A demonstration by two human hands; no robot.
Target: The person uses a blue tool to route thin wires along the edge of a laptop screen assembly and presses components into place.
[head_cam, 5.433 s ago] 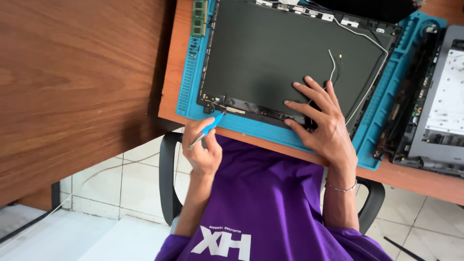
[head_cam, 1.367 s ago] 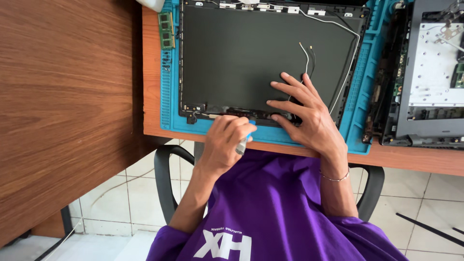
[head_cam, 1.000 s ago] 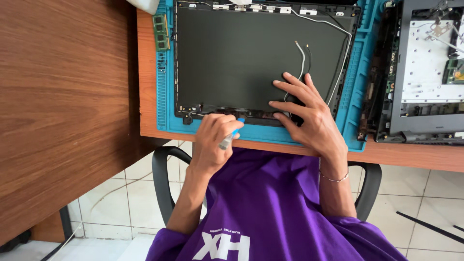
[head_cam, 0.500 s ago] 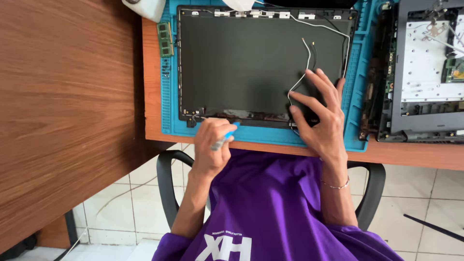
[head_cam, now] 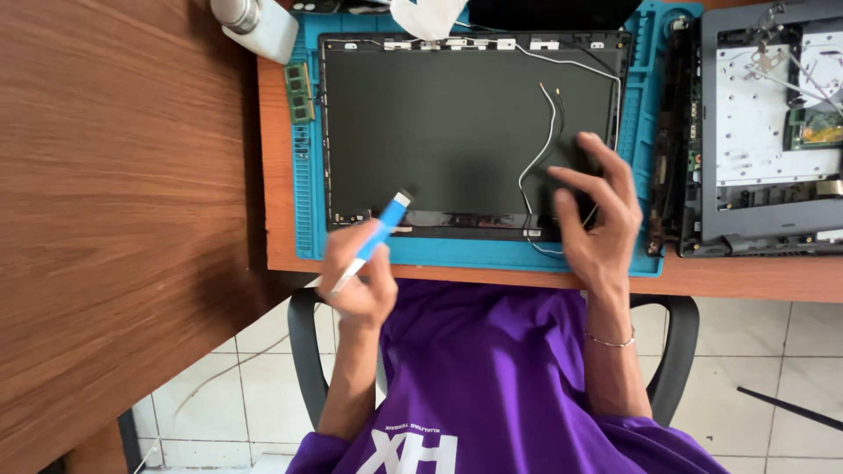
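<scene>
A dark laptop lid panel (head_cam: 448, 123) lies flat on a blue work mat (head_cam: 307, 175). My left hand (head_cam: 356, 281) is closed around a blue pry tool (head_cam: 378, 230). The tool's tip points up at the panel's lower left edge, just above the mat's front. My right hand (head_cam: 597, 219) rests with spread fingers on the panel's lower right corner. It lies beside thin white and black antenna cables (head_cam: 544, 149) that loop across the panel.
A green memory stick (head_cam: 299, 92) lies on the mat's left strip, and a white bottle (head_cam: 255, 22) stands at the back left. An opened laptop base (head_cam: 764, 132) sits to the right. A wooden surface (head_cam: 114, 219) runs along the left.
My right hand has slid right along the panel's lower edge to the corner. My left hand has drawn back from the edge, and the blue tool now stands out, tilted up.
</scene>
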